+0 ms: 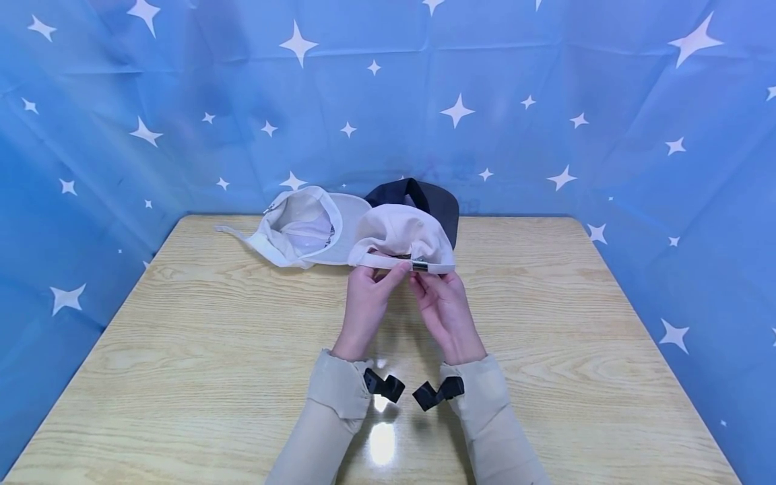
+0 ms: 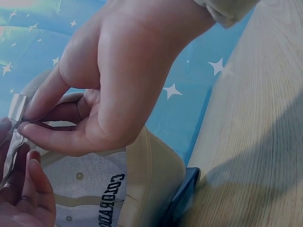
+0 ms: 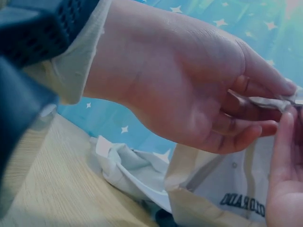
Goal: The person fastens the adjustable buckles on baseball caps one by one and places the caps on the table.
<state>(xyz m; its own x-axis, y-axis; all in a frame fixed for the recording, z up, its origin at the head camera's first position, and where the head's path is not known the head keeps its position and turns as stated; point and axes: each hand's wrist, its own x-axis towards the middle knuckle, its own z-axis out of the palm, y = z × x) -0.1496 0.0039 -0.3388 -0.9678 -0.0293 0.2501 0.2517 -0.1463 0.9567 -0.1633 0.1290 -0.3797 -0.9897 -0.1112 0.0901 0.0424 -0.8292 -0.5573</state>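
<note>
A pale cream baseball cap (image 1: 400,229) is held up over the table with its back strap toward me. My left hand (image 1: 366,300) pinches the strap just left of the metal buckle (image 1: 419,266) between thumb and fingers. From the other side, my right hand (image 1: 447,311) pinches the strap by the same buckle. Close up in the left wrist view, fingertips of both hands meet around the silver buckle (image 2: 17,108). Inside the cap, dark lettering (image 2: 111,201) shows on a pale lining panel; its brim is hidden in the head view.
A white cap (image 1: 354,219) lies upturned at the back left, its loose strap (image 1: 233,232) stretching out leftward. Behind the held cap sits a black cap (image 1: 447,209), partly covered. A starry blue cloth (image 1: 388,135) hangs along the back edge of the wooden table (image 1: 200,350).
</note>
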